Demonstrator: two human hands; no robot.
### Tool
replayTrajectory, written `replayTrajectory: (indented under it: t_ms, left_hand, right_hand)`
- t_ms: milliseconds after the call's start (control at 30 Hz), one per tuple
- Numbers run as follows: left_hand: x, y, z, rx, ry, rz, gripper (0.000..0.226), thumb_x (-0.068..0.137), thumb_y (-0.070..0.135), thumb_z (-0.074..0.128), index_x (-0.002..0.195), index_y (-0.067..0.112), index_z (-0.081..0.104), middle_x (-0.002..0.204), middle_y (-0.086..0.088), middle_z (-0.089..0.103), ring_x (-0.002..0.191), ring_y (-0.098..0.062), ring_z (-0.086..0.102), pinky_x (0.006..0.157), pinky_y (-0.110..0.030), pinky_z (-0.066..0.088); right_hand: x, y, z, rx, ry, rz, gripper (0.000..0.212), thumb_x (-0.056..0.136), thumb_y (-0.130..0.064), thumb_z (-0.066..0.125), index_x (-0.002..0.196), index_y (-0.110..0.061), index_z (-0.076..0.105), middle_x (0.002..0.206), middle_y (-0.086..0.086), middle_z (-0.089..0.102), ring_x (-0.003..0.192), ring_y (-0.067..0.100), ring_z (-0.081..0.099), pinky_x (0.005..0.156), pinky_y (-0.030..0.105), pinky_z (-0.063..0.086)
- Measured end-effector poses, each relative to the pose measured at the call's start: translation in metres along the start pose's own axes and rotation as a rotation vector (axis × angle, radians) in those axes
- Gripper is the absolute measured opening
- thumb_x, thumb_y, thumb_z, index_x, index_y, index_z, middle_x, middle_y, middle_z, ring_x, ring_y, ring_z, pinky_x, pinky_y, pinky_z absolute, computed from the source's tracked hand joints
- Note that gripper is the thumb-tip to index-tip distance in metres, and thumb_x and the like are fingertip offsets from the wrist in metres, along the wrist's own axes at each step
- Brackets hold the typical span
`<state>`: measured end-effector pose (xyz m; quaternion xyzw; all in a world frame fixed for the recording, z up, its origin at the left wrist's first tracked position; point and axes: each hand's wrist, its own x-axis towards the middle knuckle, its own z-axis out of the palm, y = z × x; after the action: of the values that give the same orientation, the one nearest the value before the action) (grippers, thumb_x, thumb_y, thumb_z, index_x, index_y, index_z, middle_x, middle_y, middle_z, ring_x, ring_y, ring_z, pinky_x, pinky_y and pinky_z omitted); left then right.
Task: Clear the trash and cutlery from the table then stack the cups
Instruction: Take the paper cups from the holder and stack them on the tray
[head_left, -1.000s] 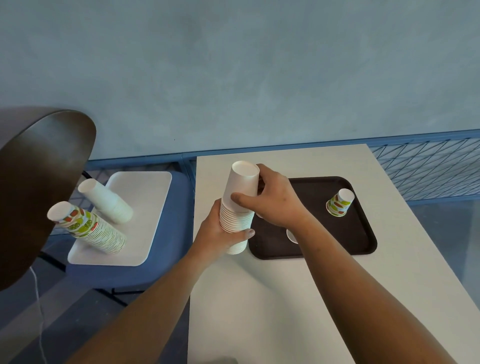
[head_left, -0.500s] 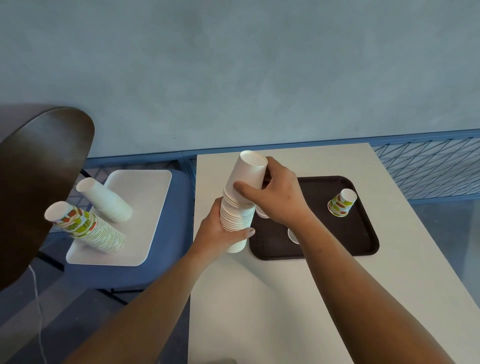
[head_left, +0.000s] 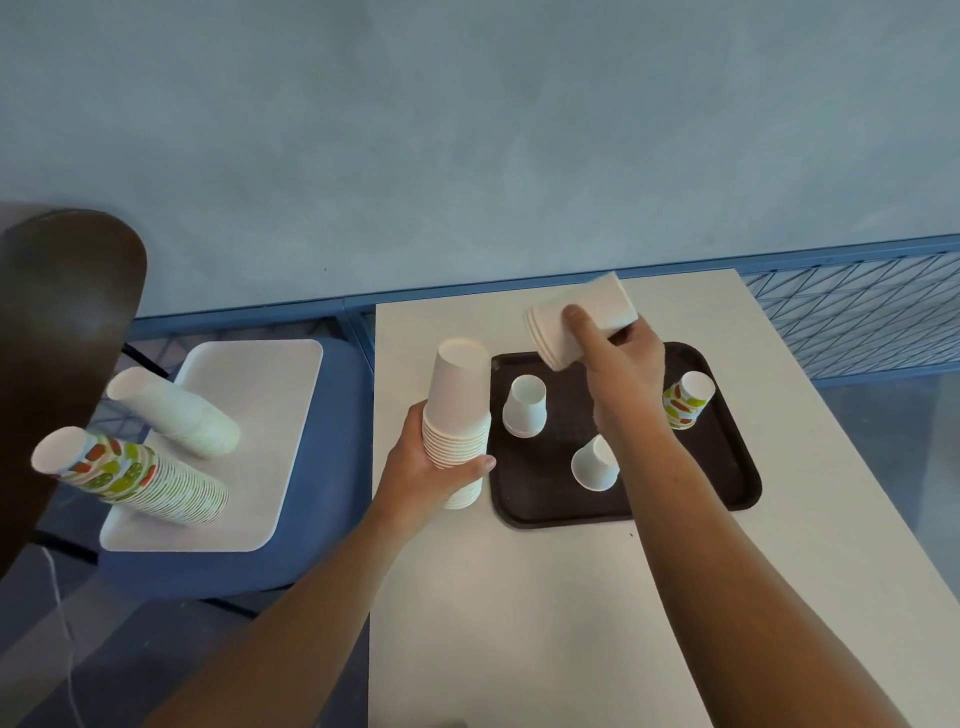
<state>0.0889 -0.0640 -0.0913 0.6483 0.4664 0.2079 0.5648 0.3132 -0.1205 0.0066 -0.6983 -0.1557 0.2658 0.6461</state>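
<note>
Left hand (head_left: 415, 470) grips one white stack (head_left: 460, 387); right hand (head_left: 626, 371) clamps nested cups (head_left: 605, 301) at twelve o'clock. Dark tray (head_left: 719, 486) on white counter (head_left: 519, 623) holds three cups (head_left: 524, 408).

Table (head_left: 571, 597) at centre-right, tray (head_left: 727, 467) on its far half. Tall stack (head_left: 457, 410) at the table's left edge, just left of the tray, left hand (head_left: 421, 467) around its lower part. Right hand (head_left: 623, 364) holds short stack (head_left: 582, 322) tilted above the tray's rear edge. On the tray: rear-left cup (head_left: 524, 405) upside down, front cup (head_left: 595, 465) tipped, partly behind the right forearm, right cup (head_left: 688, 400) upside down near the right rim. Left of the table, seat (head_left: 322, 519) carries side tray (head_left: 249, 395); two stacks lean on it, rear stack (head_left: 176, 413) behind near stack (head_left: 135, 478).
</note>
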Motion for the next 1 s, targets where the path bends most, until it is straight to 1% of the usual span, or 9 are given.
replayTrajectory:
  t_ms: [133,333,433,533,633,700,800,933,1000]
  left_hand:
    - [-0.001,-0.007,0.001,0.02,0.037,0.016,0.083,0.064,0.04,0.098,0.128,0.049,0.047,0.116,0.026,0.066,0.108,-0.002,0.066,0.092,-0.036,0.057]
    - [0.006,-0.012,0.001,0.033,0.067,0.017,0.081,0.069,0.032,0.097,0.125,0.054,0.044,0.114,0.036,0.062,0.106,0.009,0.062,0.084,-0.021,0.052]
    - [0.008,-0.013,0.001,0.026,0.065,0.02,0.081,0.068,0.032,0.097,0.127,0.053,0.045,0.115,0.031,0.064,0.106,0.004,0.063,0.086,-0.025,0.056]
    - [0.008,-0.011,0.001,0.009,0.056,0.026,0.084,0.068,0.034,0.097,0.134,0.046,0.046,0.116,0.025,0.066,0.107,-0.001,0.065,0.089,-0.031,0.058]
    - [0.006,-0.008,0.003,0.009,0.045,0.034,0.085,0.069,0.034,0.097,0.136,0.043,0.045,0.117,0.025,0.065,0.108,-0.001,0.065,0.09,-0.028,0.057]
    - [0.004,-0.005,0.005,0.014,0.039,0.033,0.085,0.069,0.034,0.096,0.134,0.046,0.043,0.116,0.029,0.063,0.108,0.002,0.063,0.087,-0.022,0.055]
    - [0.0,0.0,0.009,-0.006,0.029,0.028,0.086,0.067,0.035,0.098,0.133,0.045,0.044,0.118,0.026,0.063,0.112,-0.004,0.064,0.091,-0.028,0.056]
    - [-0.007,0.006,0.013,-0.035,-0.004,0.023,0.079,0.06,0.04,0.099,0.125,0.045,0.054,0.119,0.014,0.071,0.112,-0.013,0.069,0.096,-0.049,0.059]
    - [-0.013,0.011,0.015,-0.019,-0.018,0.025,0.076,0.06,0.04,0.099,0.122,0.044,0.056,0.117,0.011,0.072,0.11,-0.013,0.07,0.096,-0.05,0.059]
  right_hand:
    - [0.009,0.037,0.003,-0.386,0.017,-0.072,0.05,0.077,-0.048,0.081,0.113,-0.02,0.059,0.099,-0.009,0.065,0.088,0.006,0.063,0.071,0.024,0.049]
    - [0.025,0.098,0.032,-0.649,-0.135,-0.187,0.056,0.077,-0.041,0.082,0.121,-0.018,0.058,0.117,-0.002,0.065,0.108,0.018,0.059,0.091,0.036,0.051]
    - [0.03,0.12,0.038,-0.737,-0.192,-0.044,0.053,0.082,-0.032,0.077,0.127,-0.014,0.054,0.124,0.003,0.062,0.118,0.027,0.056,0.097,0.042,0.049]
    - [0.032,0.129,0.036,-0.824,-0.284,0.075,0.079,0.085,-0.029,0.076,0.15,-0.016,0.033,0.144,0.01,0.049,0.131,0.036,0.047,0.106,0.049,0.044]
    - [0.027,0.116,0.029,-0.832,-0.313,-0.018,0.098,0.088,-0.024,0.074,0.162,-0.015,0.011,0.162,0.011,0.028,0.145,0.037,0.031,0.115,0.049,0.033]
    - [0.015,0.096,0.023,-0.74,-0.242,-0.125,0.088,0.09,-0.021,0.069,0.161,-0.015,0.017,0.163,0.007,0.027,0.148,0.033,0.026,0.116,0.045,0.032]
    - [-0.013,0.057,0.018,-0.471,-0.16,-0.248,0.063,0.088,-0.025,0.061,0.148,-0.02,0.044,0.146,-0.002,0.045,0.132,0.015,0.045,0.11,0.036,0.043]
    - [-0.048,0.021,0.012,-0.435,-0.472,-0.254,0.062,0.083,-0.046,0.063,0.139,-0.022,0.055,0.129,-0.01,0.061,0.114,0.005,0.056,0.095,0.027,0.049]
    - [-0.06,0.015,0.013,-0.464,-0.546,-0.27,0.055,0.084,-0.049,0.073,0.131,-0.024,0.058,0.122,-0.012,0.064,0.108,0.003,0.058,0.086,0.02,0.048]
